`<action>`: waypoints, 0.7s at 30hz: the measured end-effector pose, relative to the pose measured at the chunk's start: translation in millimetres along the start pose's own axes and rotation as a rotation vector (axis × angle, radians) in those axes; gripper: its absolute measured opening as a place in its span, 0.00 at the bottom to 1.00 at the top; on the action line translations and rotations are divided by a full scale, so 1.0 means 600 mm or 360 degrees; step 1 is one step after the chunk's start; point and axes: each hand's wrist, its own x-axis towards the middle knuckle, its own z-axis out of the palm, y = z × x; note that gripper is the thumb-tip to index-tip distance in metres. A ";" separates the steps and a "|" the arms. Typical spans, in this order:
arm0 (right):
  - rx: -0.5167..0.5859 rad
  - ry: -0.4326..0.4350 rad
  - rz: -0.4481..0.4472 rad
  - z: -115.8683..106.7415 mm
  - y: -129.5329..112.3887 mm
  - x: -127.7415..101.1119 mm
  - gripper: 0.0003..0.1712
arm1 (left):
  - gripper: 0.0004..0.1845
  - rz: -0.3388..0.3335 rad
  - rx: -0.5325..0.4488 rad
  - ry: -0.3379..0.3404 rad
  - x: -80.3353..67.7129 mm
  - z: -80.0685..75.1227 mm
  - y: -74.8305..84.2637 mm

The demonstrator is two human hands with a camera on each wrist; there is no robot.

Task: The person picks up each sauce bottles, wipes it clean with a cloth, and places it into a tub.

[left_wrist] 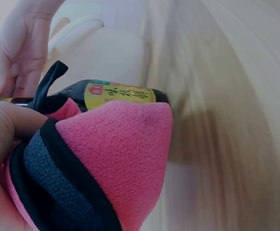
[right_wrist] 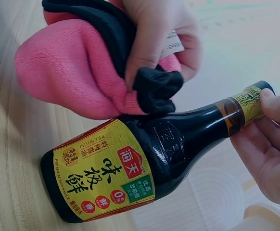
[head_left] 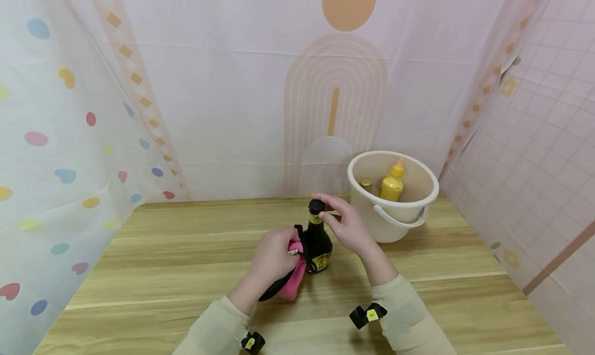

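A dark soy sauce bottle (head_left: 318, 244) with a yellow label and black cap stands on the wooden table in the head view. My right hand (head_left: 346, 225) pinches its neck just under the cap between thumb and fingers. On the other side, my left hand (head_left: 274, 254) grips a bunched pink cloth (head_left: 294, 282) with black edging. In the right wrist view the cloth (right_wrist: 72, 67) lies against the side of the bottle (right_wrist: 130, 159), close to its shoulder. The label (right_wrist: 99, 175) faces that camera.
A cream bucket (head_left: 395, 223) with a white handle stands behind and to the right. Inside it are a yellow squeeze bottle (head_left: 392, 184) and a gold-lidded jar (head_left: 366, 183). Patterned curtains (head_left: 223, 112) hang along the back and sides of the wooden table (head_left: 176, 262).
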 end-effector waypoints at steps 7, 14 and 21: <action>0.0004 0.0005 -0.0007 0.001 0.003 0.001 0.22 | 0.11 -0.0074 0.0059 -0.0085 -0.007 0.016 -0.019; -0.0007 0.0009 0.0026 0.002 -0.006 -0.001 0.23 | 0.11 -0.0122 0.0151 -0.0214 -0.013 0.044 -0.036; -0.0020 0.0014 0.0033 0.001 -0.003 0.000 0.23 | 0.11 -0.0134 0.0183 -0.0264 -0.006 0.047 -0.038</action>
